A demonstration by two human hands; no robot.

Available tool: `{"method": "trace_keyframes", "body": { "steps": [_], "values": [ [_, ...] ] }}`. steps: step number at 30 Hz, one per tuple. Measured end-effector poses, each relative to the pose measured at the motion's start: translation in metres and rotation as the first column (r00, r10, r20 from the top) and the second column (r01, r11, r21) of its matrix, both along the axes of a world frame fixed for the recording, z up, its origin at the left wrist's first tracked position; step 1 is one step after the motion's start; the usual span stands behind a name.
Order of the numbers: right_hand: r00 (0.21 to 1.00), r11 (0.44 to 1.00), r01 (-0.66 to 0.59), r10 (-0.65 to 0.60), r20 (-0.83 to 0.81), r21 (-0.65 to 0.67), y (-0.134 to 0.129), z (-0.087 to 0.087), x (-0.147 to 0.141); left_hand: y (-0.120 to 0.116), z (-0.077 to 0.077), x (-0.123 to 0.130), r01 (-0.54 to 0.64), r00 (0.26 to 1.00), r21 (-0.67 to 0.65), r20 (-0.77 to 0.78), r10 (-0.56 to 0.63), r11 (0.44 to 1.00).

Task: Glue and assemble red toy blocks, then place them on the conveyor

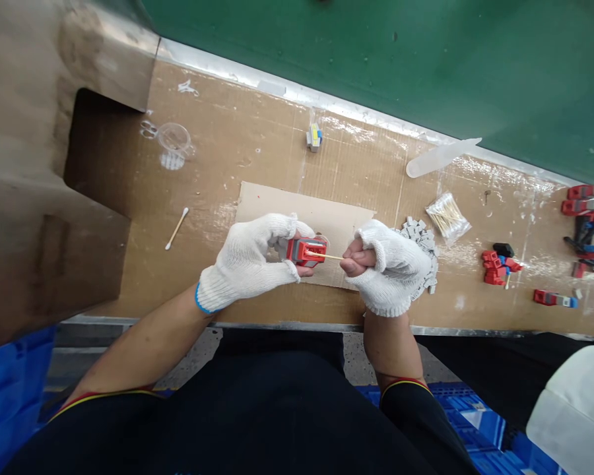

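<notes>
My left hand [257, 254], in a white knitted glove with bare fingertips, grips a small red and grey plastic part [307, 251] between thumb and fingers. In my gloved right hand [389, 264] a cotton swab [332, 257] is pinched by its stick. The swab's far end reaches into the recess of the red part; its tip is hard to make out there. Beneath both hands lies a flat piece of cardboard [277, 198]. A heap of small grey plastic pieces [420, 231] is beside my right hand, partly hidden by it.
A bag of cotton swabs [448, 218], a white squeeze bottle [440, 158] and red-blue assemblies [497, 265] lie to the right. Leftward are a loose swab [177, 229] and a clear round dish [173, 138]. A grey-yellow block [313, 138] sits behind. A metal housing [94, 53] borders the left.
</notes>
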State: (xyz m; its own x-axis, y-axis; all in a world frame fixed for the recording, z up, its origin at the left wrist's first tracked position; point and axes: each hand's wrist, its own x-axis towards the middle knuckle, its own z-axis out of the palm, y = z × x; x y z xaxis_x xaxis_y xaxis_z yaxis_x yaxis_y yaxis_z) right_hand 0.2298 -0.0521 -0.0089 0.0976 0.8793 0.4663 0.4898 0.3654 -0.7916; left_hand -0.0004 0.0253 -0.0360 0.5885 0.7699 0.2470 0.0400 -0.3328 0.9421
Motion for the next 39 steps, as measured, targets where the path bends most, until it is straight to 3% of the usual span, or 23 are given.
{"method": "trace_keyframes", "body": {
  "steps": [3, 8, 12, 21, 27, 39],
  "values": [
    [0.999, 1.0, -0.007, 0.008, 0.051, -0.018, 0.003, 0.004, -0.002, 0.0, 0.003, -0.001, 0.014, 0.999, -0.053, -0.046, -0.017, 0.999],
    [0.998, 0.992, -0.067, 0.064, 0.029, 0.111, 0.011, 0.012, -0.007, 0.0, 0.006, -0.001, 0.024, 0.999, -0.071, -0.028, -0.026, 0.997],
    [0.996, 0.997, -0.053, 0.048, 0.075, 0.062, 0.01, 0.011, -0.007, 0.001, 0.007, 0.0, 0.039, 0.998, -0.069, -0.053, -0.043, 0.997],
    [0.996, 0.992, -0.085, 0.083, 0.022, 0.097, 0.008, 0.014, -0.007, 0.002, 0.003, -0.003, 0.015, 0.998, -0.013, -0.065, -0.016, 1.0],
    [0.989, 0.989, -0.146, 0.146, -0.005, 0.029, 0.006, 0.01, -0.003, 0.004, 0.002, -0.004, 0.01, 1.0, 0.067, -0.015, -0.009, 0.998],
    [0.992, 0.992, -0.003, -0.014, 0.128, 0.13, 0.004, 0.013, -0.005, 0.011, 0.01, -0.006, -0.005, 0.999, 0.242, -0.046, 0.016, 0.97]
  ]
}}
